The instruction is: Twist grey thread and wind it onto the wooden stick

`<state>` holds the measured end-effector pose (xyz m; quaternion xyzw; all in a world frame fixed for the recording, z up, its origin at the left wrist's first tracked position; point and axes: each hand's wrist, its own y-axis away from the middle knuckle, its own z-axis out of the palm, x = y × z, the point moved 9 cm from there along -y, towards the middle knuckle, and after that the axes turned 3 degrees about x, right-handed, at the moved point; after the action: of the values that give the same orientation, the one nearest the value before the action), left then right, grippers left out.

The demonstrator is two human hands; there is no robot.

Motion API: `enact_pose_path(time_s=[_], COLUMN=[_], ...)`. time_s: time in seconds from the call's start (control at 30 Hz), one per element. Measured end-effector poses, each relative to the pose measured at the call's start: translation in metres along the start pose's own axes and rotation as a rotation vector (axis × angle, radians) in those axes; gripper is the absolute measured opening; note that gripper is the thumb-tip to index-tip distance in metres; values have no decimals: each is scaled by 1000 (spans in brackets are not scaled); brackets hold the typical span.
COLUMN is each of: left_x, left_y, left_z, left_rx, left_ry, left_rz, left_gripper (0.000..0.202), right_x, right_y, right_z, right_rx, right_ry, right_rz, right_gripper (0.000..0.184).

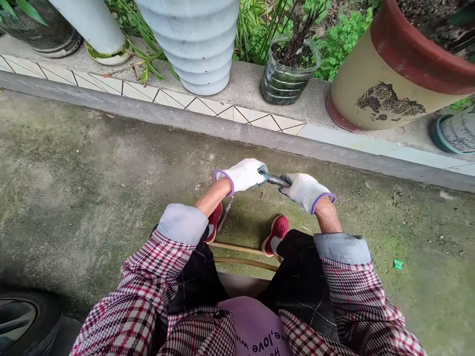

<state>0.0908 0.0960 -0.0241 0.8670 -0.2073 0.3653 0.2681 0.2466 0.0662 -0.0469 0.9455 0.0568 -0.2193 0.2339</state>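
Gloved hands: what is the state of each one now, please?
Left hand: closed, holding one end of the ribbed rod.
Right hand: closed, holding its other end.

Left hand [245, 174]: white purple-hemmed knit glove [239, 177], fingers [263, 170] curled
Right hand [302, 189]: gloved alike, fingers curled
Bare forearms [214, 197]: stretched forward, converging

Floor [111, 163] lies open sideways; the ledge [237, 131] (pots [200, 54] atop) blocks ahead.
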Motion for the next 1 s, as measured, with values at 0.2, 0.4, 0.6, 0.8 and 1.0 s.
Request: enact_pose_path(time_s=[0.2,0.4,0.6,0.8,1.0], left_x=[2,5,-8,-4,-9], left_y=[3,0,-6,-1,0], left_z=[-6,2,22,32,29], left_rx=[83,153,98,-26,-77], left_ry=[-271,-27,717,753,606], left_rz=[7,50,-79,-141,-92], left_gripper=[22,17,13,13,11], right_x=[8,13,7,-1,-25], right_y=[-3,-7,6,21,37], right_z=[3,-13,-26,-32,-14], right_rx=[-16,114,215,227,-292], right_ry=[124,171,-585,-1130,-855], right_rz=[81,151,165,103,23], right_gripper=[20,28,35,45,43])
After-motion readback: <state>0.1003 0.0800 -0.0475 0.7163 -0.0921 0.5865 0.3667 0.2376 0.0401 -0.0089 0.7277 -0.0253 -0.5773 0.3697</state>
